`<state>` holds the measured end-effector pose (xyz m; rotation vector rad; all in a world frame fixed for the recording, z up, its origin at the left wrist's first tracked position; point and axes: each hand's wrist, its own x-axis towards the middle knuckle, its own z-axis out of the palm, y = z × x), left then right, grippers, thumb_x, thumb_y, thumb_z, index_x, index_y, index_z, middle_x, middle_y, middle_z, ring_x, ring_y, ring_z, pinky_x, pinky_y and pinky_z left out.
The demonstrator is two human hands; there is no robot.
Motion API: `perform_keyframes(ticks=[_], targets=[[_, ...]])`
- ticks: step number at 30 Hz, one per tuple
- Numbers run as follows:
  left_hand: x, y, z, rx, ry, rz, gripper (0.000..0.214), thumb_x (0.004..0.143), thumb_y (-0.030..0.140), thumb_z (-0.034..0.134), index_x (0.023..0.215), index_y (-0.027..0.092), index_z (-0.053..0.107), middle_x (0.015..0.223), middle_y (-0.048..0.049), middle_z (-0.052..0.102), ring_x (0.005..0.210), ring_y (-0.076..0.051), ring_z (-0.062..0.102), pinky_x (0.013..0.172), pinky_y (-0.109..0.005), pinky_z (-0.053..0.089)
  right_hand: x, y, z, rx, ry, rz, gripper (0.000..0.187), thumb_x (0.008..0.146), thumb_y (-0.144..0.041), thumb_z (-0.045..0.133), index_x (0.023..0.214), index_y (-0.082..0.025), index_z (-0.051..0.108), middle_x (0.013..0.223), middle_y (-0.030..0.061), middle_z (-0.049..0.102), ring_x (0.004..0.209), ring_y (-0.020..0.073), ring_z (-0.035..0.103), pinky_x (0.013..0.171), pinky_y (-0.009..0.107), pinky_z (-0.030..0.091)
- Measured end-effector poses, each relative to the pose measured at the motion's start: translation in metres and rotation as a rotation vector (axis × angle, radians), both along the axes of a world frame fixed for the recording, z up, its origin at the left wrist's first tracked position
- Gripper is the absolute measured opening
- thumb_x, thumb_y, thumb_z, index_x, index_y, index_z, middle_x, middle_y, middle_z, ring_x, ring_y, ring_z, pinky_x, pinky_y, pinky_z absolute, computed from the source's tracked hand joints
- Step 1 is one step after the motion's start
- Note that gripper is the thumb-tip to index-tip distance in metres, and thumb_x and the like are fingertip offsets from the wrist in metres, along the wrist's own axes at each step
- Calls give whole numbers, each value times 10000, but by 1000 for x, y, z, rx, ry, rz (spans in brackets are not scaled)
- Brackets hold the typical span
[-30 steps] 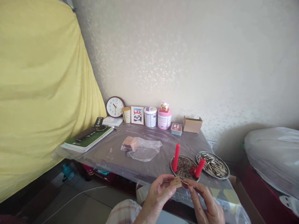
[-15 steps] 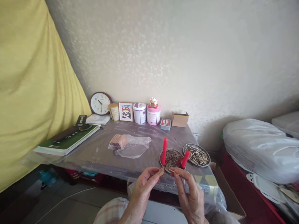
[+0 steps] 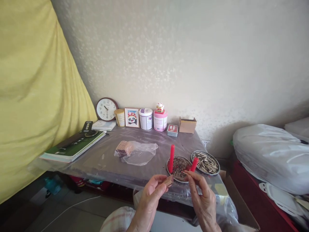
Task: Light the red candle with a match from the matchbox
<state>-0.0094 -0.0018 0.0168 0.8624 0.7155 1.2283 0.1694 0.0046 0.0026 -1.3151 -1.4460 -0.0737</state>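
Note:
My left hand (image 3: 152, 195) is closed round a small matchbox (image 3: 168, 181) at the table's front edge. To its right my right hand (image 3: 202, 195) pinches a thin match (image 3: 185, 173) between thumb and fingertips, apart from the box. Just beyond the hands lies a round plate (image 3: 178, 159) covered with dark burnt bits. On it stand a tall upright red candle (image 3: 172, 158) and a shorter, tilted red candle (image 3: 194, 164). I see no flame on either. A second plate (image 3: 218, 168) to the right holds a heap of matchsticks (image 3: 206, 162).
A plastic-wrapped stack of matchboxes (image 3: 124, 148) lies mid-table. Along the wall stand a clock (image 3: 107, 109), a panda picture (image 3: 132, 118), tubs (image 3: 146, 119), a small tin (image 3: 172, 130) and a cardboard box (image 3: 187, 125). A green book (image 3: 72, 145) lies left; a white bag (image 3: 267, 154) bulges right.
My right hand has moved right with the match, widening the gap to the matchbox. The whole view has shifted slightly.

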Motion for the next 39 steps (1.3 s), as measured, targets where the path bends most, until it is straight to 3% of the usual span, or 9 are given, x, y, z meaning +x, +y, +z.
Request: perform_keyframes(ticks=[4,11,18,25,35,39], targets=[[1,3,-3,-20,5,30,329,760,428,674,975,179,686,1017,-98,721,1012,-277,590,910,-401,387,-10,-12,16,30,56,49,151,899,-307,567,940,-217,681,857,30,760,751,178,727,704,250,584],[1,0,-2,-9,0,33,284,791,389,656,980,178,676,1015,-92,704,1021,-270,573,940,-410,378,-22,-21,14,83,52,124,85,896,-209,573,953,-228,633,951,38,737,852,173,710,772,257,567],[-7,2,2,-45,65,159,267,788,436,656,943,220,683,979,-45,690,1029,-257,575,971,-404,366,-16,-14,19,122,70,31,85,890,-247,568,833,-219,626,885,43,672,811,186,655,716,294,535],[-9,2,2,-43,100,203,315,818,445,618,1033,230,701,1182,-67,660,1141,-277,532,996,-393,362,-12,-8,13,10,326,39,138,868,-317,600,788,-211,639,814,20,638,768,182,600,689,294,495],[-12,5,0,-62,54,188,281,836,426,608,1002,215,691,1121,-82,680,1113,-272,556,1001,-425,354,-13,-10,33,-110,689,59,228,769,-420,684,785,-193,695,645,5,651,616,167,590,563,256,488],[-11,5,-1,-71,49,191,314,817,435,628,1007,193,695,1080,-95,692,1094,-279,565,984,-428,370,-8,-8,30,-155,742,53,236,742,-425,714,810,-200,705,640,-7,655,647,163,591,626,258,475]])
